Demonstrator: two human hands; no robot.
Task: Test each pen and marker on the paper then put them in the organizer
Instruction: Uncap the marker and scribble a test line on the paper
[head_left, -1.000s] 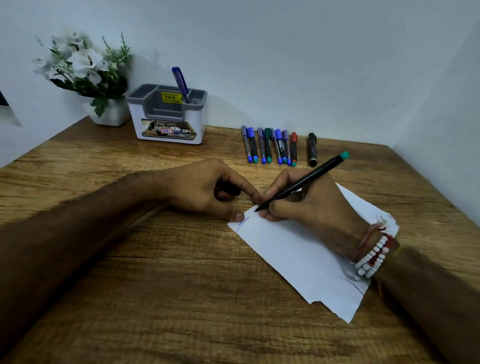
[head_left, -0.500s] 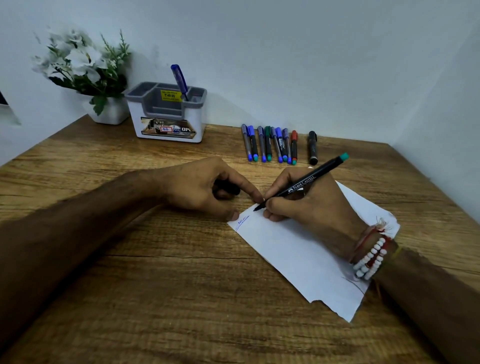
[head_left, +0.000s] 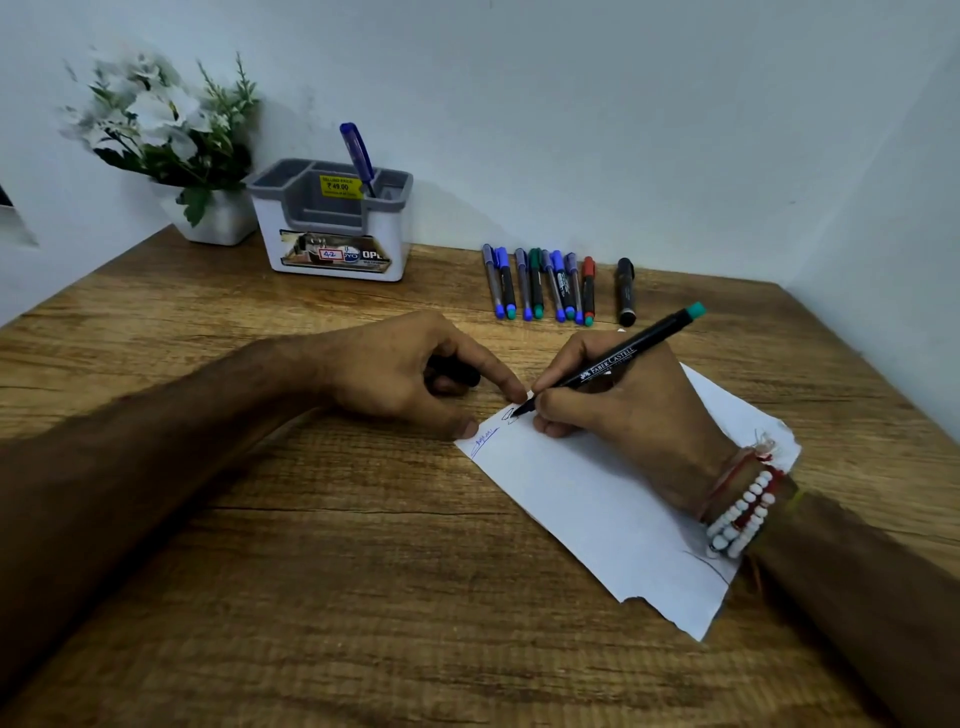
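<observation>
Wood-grain worktop (head_left: 322, 571) pushed into a pale wall corner. Right hand (head_left: 618, 410) fingers (head_left: 558, 375) pinched closed on a black marker (head_left: 613, 361), teal end cap up, tip on the paper (head_left: 613, 519) near its far-left corner, a small dark mark forming there. Left hand (head_left: 410, 374) curled shut around something dark, looks like the marker's cap (head_left: 457, 371); its thumb and index fingertip pin the paper's corner. Blue scribble (head_left: 483, 440) already on the paper just beside that thumb.

Paper sits right of centre, under the right wrist. Row of eight pens (head_left: 540, 286) plus a separate black marker (head_left: 625, 292) lie along the back edge, apparently untested. Organizer (head_left: 332, 228) at the back left, beside a potted plant (head_left: 171, 140), holds one blue pen (head_left: 357, 156).

My read: one done, second mid-test, nine to go. Early days.
</observation>
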